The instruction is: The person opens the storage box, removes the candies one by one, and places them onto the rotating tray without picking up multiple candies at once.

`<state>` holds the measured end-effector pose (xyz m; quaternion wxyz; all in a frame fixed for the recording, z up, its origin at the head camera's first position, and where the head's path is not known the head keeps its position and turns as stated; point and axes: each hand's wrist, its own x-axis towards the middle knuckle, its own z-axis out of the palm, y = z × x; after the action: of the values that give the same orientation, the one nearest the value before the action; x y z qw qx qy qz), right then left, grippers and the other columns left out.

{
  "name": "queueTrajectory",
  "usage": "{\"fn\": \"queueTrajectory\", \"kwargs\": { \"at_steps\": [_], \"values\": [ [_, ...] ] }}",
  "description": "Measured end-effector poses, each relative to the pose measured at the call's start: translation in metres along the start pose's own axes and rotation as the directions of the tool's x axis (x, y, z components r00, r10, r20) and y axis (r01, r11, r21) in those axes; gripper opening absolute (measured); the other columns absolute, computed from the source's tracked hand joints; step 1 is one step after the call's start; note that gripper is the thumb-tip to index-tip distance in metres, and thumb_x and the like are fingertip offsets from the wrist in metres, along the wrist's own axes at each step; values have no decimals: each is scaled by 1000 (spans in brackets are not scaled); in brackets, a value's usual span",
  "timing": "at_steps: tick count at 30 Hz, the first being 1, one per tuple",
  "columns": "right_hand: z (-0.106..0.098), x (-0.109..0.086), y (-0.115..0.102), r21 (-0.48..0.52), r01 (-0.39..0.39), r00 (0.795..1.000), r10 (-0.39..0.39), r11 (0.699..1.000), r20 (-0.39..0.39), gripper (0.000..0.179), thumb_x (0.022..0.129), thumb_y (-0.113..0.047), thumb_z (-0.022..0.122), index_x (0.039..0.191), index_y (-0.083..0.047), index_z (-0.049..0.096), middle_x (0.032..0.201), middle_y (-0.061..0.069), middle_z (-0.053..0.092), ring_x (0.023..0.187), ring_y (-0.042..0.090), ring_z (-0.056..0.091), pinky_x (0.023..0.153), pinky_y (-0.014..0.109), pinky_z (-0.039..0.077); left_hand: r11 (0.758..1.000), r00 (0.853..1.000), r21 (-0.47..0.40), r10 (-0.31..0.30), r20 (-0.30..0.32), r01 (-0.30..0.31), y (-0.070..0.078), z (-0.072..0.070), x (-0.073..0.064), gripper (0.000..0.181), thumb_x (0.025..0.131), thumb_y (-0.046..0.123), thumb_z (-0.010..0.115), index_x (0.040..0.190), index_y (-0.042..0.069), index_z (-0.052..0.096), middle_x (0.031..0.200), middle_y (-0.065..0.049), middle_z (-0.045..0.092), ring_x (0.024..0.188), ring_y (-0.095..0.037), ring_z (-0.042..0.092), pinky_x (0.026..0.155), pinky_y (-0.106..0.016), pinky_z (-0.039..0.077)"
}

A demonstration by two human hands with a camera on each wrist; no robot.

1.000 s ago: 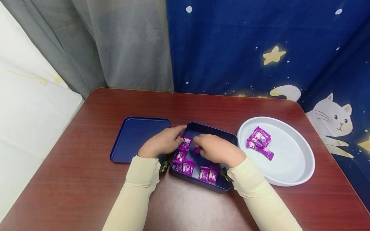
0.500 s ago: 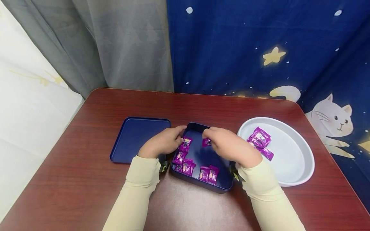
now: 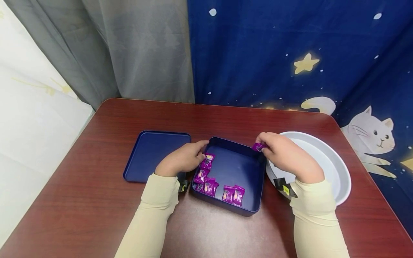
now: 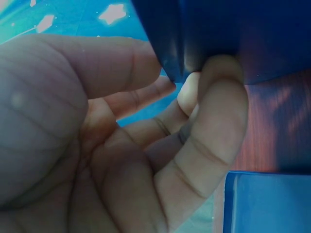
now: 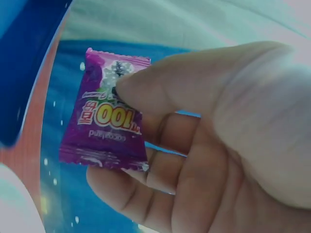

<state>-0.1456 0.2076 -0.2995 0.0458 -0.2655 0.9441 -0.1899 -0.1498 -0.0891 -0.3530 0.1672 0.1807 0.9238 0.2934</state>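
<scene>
My right hand (image 3: 288,154) pinches a small purple candy packet (image 5: 109,111) between thumb and fingers. In the head view this packet is over the far right corner of the blue box (image 3: 237,211), beside the white tray. My left hand (image 3: 180,159) grips the box's left wall, its thumb on one side and fingers on the other, as the left wrist view shows. Inside the box, several purple candy packets (image 3: 201,175) line the left wall, and two more packets (image 3: 233,195) lie along the near wall.
A blue lid (image 3: 151,150) lies on the table left of the box, partly under my left hand. The round white tray (image 3: 343,179) stands at the right, partly covered by my right hand and wrist. Curtains (image 3: 245,53) hang behind the table's back edge.
My right hand has lifted the candy packet from the box and moved right, toward the tray. My left hand stays on the box wall. The tray's packets are now hidden behind the right hand.
</scene>
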Motion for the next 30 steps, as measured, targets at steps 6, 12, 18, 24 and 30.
{"fn": "queueTrajectory", "kwargs": {
  "at_steps": [6,12,18,24,30],
  "values": [
    [-4,-7,19,-54,-67,998,67,996,0,12,90,4,59,96,-6,61,78,3,58,64,16,55,66,38,46,1000,1000,-6,-6,3,6,0,-1,-2,52,102,13,51,152,8,38,119,-10,58,93,-21,55,84,-38,44],
    [-4,-12,42,-111,-116,993,117,987,1,11,86,3,63,83,-7,57,67,1,51,67,21,51,68,41,42,1000,1000,-17,-8,5,8,0,-1,-1,52,102,14,51,153,8,38,115,-9,58,89,-19,54,82,-37,44],
    [-4,-16,58,-89,-175,983,179,981,38,8,85,1,61,87,-7,63,69,0,55,68,20,52,68,40,42,1000,1000,-19,-7,5,7,-1,-1,-1,52,102,14,51,153,8,38,116,-9,59,90,-20,55,82,-37,44],
    [-3,-18,69,-78,-214,972,220,974,78,10,86,0,60,91,-5,67,69,-1,56,68,19,53,68,40,43,1000,1000,-18,-7,6,7,1,-2,-2,53,102,14,51,153,8,38,116,-9,58,89,-20,54,82,-37,44],
    [-4,-20,79,-63,-256,960,261,965,100,14,89,-1,60,100,-2,68,72,1,59,69,20,54,68,40,44,1000,1000,-21,2,3,-2,0,-2,-2,52,102,13,51,152,7,39,118,-9,58,90,-20,54,82,-37,44]
  ]
}}
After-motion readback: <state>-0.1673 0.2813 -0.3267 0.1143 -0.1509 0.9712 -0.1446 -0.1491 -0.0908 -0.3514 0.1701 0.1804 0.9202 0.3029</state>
